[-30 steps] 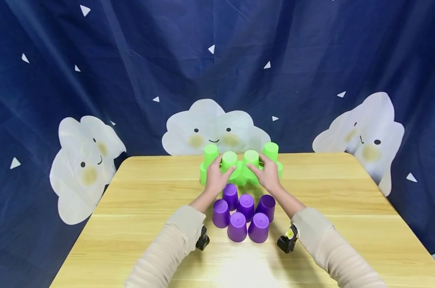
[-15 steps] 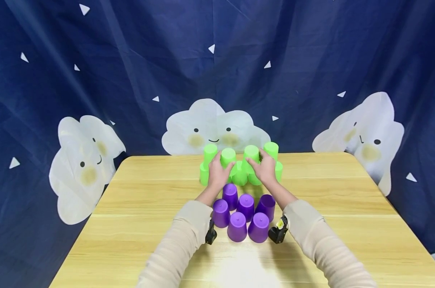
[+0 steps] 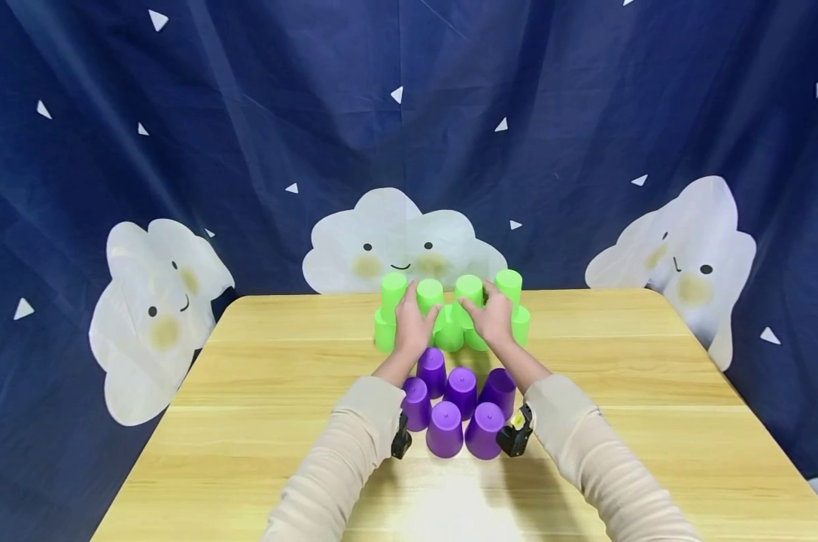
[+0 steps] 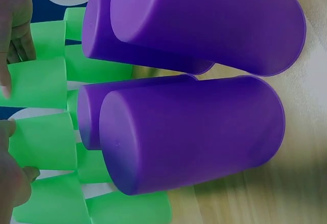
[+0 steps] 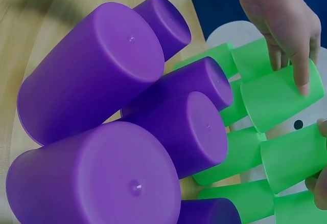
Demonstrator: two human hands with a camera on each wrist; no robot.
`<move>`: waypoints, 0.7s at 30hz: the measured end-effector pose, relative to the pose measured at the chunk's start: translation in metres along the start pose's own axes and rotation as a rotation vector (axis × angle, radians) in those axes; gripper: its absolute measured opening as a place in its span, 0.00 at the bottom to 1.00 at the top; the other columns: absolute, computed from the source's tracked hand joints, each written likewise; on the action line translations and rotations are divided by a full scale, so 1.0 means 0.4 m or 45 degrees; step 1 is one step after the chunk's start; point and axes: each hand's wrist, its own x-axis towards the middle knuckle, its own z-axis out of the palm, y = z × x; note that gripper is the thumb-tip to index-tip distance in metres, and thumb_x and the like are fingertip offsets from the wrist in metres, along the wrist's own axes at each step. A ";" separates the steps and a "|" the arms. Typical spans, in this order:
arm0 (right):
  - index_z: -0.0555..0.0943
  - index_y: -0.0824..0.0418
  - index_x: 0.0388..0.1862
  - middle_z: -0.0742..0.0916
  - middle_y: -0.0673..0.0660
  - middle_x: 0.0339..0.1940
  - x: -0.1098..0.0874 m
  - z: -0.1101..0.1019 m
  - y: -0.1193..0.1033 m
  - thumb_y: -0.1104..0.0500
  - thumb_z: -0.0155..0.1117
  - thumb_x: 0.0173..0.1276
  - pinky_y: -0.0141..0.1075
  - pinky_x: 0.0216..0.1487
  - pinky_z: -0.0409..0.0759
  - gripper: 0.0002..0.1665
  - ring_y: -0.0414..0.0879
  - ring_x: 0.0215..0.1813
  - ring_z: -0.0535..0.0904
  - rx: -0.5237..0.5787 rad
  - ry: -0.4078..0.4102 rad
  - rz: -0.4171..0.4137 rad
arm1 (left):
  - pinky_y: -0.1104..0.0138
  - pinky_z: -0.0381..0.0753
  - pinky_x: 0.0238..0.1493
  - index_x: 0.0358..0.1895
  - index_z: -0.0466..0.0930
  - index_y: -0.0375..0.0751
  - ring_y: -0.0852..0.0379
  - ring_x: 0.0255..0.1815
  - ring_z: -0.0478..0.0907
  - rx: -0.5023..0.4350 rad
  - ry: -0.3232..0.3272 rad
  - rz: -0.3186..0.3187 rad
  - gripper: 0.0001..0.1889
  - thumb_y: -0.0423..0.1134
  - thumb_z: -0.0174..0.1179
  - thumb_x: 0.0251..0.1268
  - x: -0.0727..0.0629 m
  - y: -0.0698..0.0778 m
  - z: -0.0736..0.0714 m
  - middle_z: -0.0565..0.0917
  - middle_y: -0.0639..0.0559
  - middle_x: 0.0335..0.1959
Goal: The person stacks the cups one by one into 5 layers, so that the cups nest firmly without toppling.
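Observation:
Upside-down green cups stand in a row at the back of the table, such as the lower green cup [image 3: 449, 337]. Above this row, my left hand [image 3: 414, 325] grips a green cup [image 3: 430, 292] between thumb and fingers. Just right of it, my right hand [image 3: 495, 316] holds another green cup [image 3: 468, 295] the same way. Both held cups are upside down and side by side, their rims close over the lower row. Outer upper cups flank them: the left outer cup [image 3: 392, 292] and the right outer cup [image 3: 509, 284]. In the left wrist view, fingertips [image 4: 31, 173] press the left-held cup.
Between the forearms, several upside-down purple cups [image 3: 445, 430] stand nearer the front of the wooden table [image 3: 280, 361]. Both wrist cameras sit close beside them, the right camera [image 3: 515, 436] overlapping one purple cup in the head view. A dark blue curtain [image 3: 551, 150] with clouds hangs behind.
Both forearms have swung inward, toward the purple cups. The right-held green cup rose a little, then shifted slightly left. The left-held cup has barely moved.

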 end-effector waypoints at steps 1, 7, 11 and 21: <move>0.71 0.73 0.59 0.79 0.71 0.55 0.000 0.000 -0.001 0.59 0.67 0.58 0.47 0.59 0.75 0.32 0.62 0.57 0.76 0.000 0.004 -0.007 | 0.56 0.67 0.67 0.66 0.60 0.34 0.41 0.65 0.67 0.004 -0.001 0.003 0.33 0.34 0.62 0.57 0.001 0.001 0.000 0.70 0.36 0.64; 0.71 0.73 0.58 0.82 0.72 0.50 0.001 0.005 -0.007 0.60 0.67 0.57 0.48 0.55 0.77 0.31 0.62 0.53 0.78 -0.030 0.053 -0.018 | 0.57 0.66 0.68 0.66 0.60 0.35 0.42 0.66 0.65 0.051 -0.022 0.032 0.33 0.30 0.61 0.57 0.005 0.009 -0.003 0.67 0.38 0.65; 0.70 0.73 0.59 0.82 0.71 0.50 0.002 0.011 -0.013 0.63 0.67 0.57 0.48 0.55 0.78 0.32 0.62 0.52 0.78 -0.073 0.068 -0.008 | 0.58 0.68 0.66 0.67 0.61 0.37 0.43 0.66 0.66 0.078 -0.039 0.052 0.33 0.28 0.61 0.56 0.008 0.012 -0.006 0.68 0.40 0.65; 0.65 0.72 0.64 0.74 0.70 0.62 0.003 0.016 -0.025 0.68 0.64 0.58 0.47 0.66 0.69 0.35 0.62 0.64 0.70 -0.100 0.071 -0.018 | 0.60 0.71 0.65 0.65 0.63 0.38 0.44 0.65 0.67 0.140 -0.062 0.128 0.31 0.26 0.60 0.55 0.020 0.016 -0.004 0.68 0.41 0.64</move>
